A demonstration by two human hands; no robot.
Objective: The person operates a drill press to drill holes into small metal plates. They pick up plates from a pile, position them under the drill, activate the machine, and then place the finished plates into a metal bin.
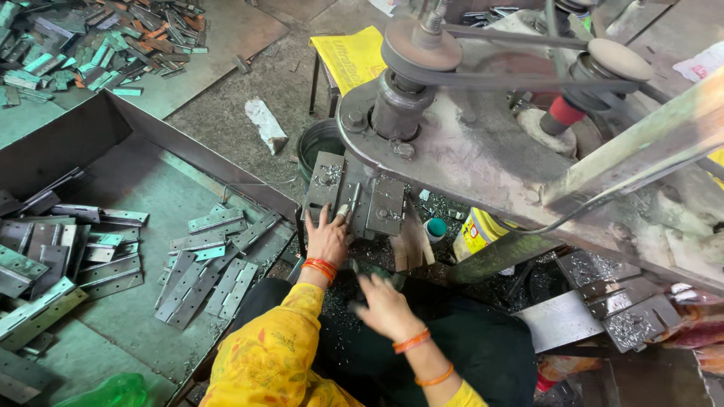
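While the left hand (326, 237) is stretched forward with its fingers spread and open, its fingertips are laid on a grey metal hinge (348, 197) resting on the work plate of a belt-driven drilling machine (467, 143). Nothing is gripped by that hand; the hinge is only pressed flat under the machine's spindle (397, 105). The right hand (385, 307) is held lower, above the dark lap, and is blurred; its fingers appear loosely spread, and whether anything is held in it cannot be told. Orange bangles are worn on both wrists, and yellow patterned sleeves (271, 354) are seen at the bottom edge. To the left, a sheet-metal tray (136, 188) is filled with loose hinges, and a small heap of them (211, 264) lies just beside the left forearm. A second heap of metal pieces (98, 45) is spread on the floor at the upper left. A dark bucket (315, 143) stands behind the work plate, and a yellow container (475, 230) stands under the machine's frame. Metal shavings are scattered over the lap and the floor.
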